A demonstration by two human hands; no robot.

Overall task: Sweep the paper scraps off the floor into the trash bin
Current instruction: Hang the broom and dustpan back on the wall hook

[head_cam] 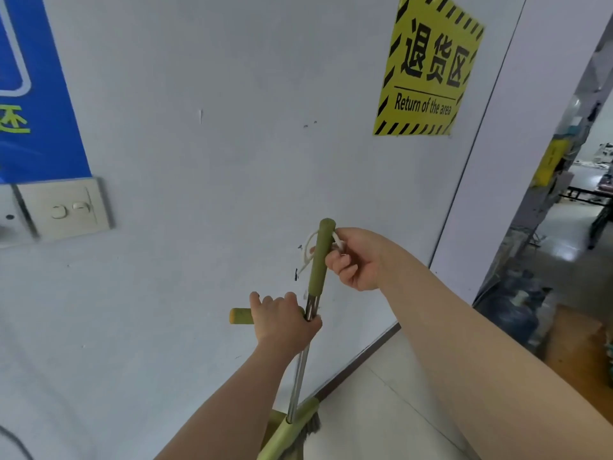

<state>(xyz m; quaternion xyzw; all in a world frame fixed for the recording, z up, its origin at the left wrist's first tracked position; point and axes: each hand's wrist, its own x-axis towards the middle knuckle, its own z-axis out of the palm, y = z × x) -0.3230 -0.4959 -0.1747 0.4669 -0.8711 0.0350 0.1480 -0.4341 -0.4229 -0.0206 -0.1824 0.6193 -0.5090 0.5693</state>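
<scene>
Broom and dustpan stand together against the wall, hung by a white loop near the broom's green top. Right hand pinches that loop at the handle top, likely to free it from its hook. Left hand is closed around both handles lower down, steadying the 2 tools. Brush head sits near the floor. No paper scraps or bin in sight.
</scene>
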